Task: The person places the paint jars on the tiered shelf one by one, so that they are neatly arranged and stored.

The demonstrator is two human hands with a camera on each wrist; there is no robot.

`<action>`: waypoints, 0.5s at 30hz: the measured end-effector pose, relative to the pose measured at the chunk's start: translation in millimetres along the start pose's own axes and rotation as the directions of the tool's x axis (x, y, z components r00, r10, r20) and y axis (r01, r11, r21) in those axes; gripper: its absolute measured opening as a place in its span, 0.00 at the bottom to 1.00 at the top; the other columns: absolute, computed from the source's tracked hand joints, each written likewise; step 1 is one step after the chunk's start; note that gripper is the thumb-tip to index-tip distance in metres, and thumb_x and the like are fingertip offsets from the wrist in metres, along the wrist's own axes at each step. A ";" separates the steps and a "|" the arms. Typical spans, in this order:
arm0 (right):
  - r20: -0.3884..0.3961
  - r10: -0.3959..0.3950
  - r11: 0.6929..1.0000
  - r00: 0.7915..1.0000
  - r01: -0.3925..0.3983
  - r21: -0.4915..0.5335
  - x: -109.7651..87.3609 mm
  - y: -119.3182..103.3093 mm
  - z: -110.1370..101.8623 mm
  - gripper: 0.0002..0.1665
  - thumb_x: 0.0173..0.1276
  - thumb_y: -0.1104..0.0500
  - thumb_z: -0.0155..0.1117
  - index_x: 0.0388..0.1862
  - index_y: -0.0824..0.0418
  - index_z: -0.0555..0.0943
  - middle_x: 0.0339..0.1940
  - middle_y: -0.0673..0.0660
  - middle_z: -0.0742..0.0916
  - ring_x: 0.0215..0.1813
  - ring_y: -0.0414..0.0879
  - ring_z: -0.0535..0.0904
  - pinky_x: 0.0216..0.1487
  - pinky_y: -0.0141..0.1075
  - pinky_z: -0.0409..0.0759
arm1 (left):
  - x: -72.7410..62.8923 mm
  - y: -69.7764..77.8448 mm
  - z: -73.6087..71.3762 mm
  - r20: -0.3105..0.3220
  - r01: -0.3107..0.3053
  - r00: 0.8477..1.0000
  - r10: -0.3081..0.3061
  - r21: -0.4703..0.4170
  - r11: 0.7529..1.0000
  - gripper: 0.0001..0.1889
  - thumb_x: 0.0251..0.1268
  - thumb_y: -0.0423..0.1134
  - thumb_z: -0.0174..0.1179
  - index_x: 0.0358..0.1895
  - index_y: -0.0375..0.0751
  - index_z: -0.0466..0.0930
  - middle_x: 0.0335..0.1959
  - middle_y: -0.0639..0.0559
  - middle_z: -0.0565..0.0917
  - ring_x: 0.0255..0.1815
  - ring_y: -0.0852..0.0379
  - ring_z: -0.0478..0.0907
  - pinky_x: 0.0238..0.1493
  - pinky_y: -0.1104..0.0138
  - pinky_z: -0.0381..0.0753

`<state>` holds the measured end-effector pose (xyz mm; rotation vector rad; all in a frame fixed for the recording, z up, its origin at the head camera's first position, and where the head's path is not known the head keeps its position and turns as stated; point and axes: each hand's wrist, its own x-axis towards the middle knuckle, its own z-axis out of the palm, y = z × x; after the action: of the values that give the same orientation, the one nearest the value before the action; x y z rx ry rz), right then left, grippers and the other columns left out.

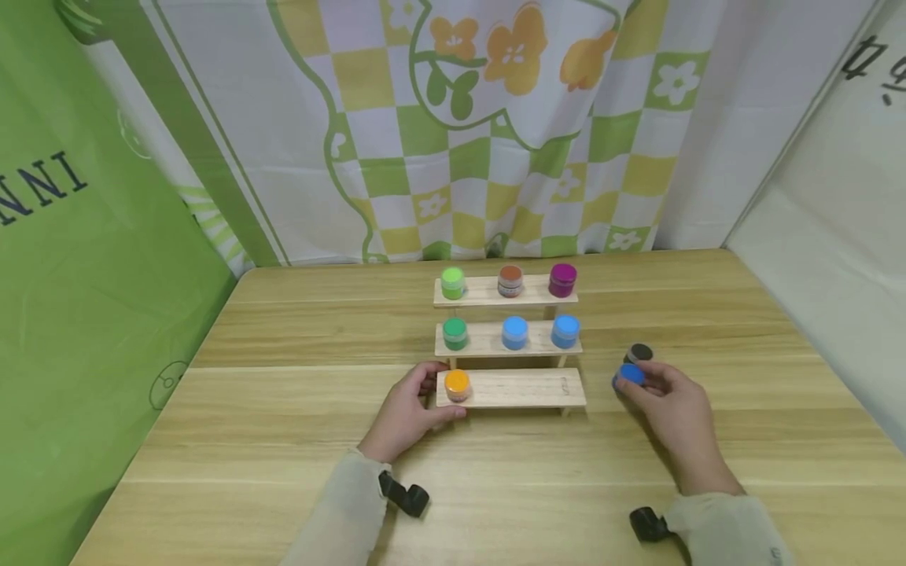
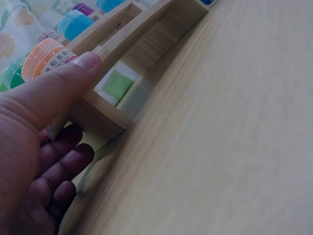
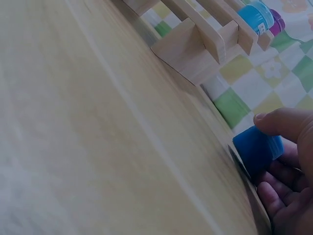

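My right hand (image 1: 675, 405) pinches a dark blue paint jar (image 1: 629, 376) between thumb and fingers, low over the table right of the rack. The right wrist view shows this blue jar (image 3: 257, 152) tilted. A black-lidded jar (image 1: 639, 354) stands just behind it. With my left hand (image 1: 406, 413) I grip the left end of a three-step wooden rack (image 1: 517, 389), thumb at its front edge. An orange paint jar (image 1: 457, 385) sits on the lowest step beside that hand. The left wrist view shows my thumb close to the orange jar (image 2: 46, 58) and my fingers curled under the step.
On the middle step are a green jar (image 1: 455, 334) and two light blue jars (image 1: 515, 333). The top step carries a light green jar (image 1: 453, 283), a brown jar (image 1: 510, 281) and a purple jar (image 1: 562, 280). A patterned curtain (image 1: 467, 181) hangs behind the wooden table (image 1: 311, 330).
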<state>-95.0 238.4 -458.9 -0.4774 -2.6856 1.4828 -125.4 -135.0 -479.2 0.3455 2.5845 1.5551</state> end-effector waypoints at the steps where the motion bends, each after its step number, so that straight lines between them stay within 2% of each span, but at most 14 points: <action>1: -0.004 0.001 1.000 1.000 -0.001 0.002 -0.1 -0.3 0.4 0.41 0.67 0.38 0.68 0.68 0.64 0.74 0.61 0.66 0.81 0.59 0.55 0.79 0.41 0.18 0.73 | -0.1 0.1 -0.1 0.000 0.000 1.000 0.000 -0.001 1.000 0.35 0.49 0.50 0.79 0.62 0.49 0.75 0.51 0.52 0.80 0.51 0.53 0.75 0.59 0.52 0.73; 11: -0.026 0.004 0.999 1.000 -0.002 0.053 -4.1 -6.0 5.5 0.40 0.68 0.39 0.67 0.68 0.64 0.73 0.62 0.65 0.80 0.59 0.52 0.77 0.42 0.18 0.73 | -0.1 0.5 -0.3 0.002 -0.001 1.000 0.001 -0.005 1.000 0.35 0.50 0.50 0.79 0.62 0.48 0.76 0.52 0.53 0.80 0.51 0.54 0.75 0.59 0.53 0.73; 15: -0.035 -0.021 0.998 0.999 0.023 0.063 -7.5 -9.0 7.8 0.40 0.67 0.38 0.68 0.67 0.63 0.74 0.61 0.63 0.80 0.55 0.45 0.78 0.43 0.18 0.73 | -0.3 1.0 -0.6 0.000 -0.003 1.000 0.003 0.000 1.000 0.35 0.49 0.50 0.79 0.62 0.48 0.76 0.51 0.53 0.80 0.51 0.54 0.75 0.59 0.53 0.73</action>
<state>-91.5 225.4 -454.8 -0.4642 -2.5999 1.5348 -125.1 -135.2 -478.0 0.3486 2.5852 1.5566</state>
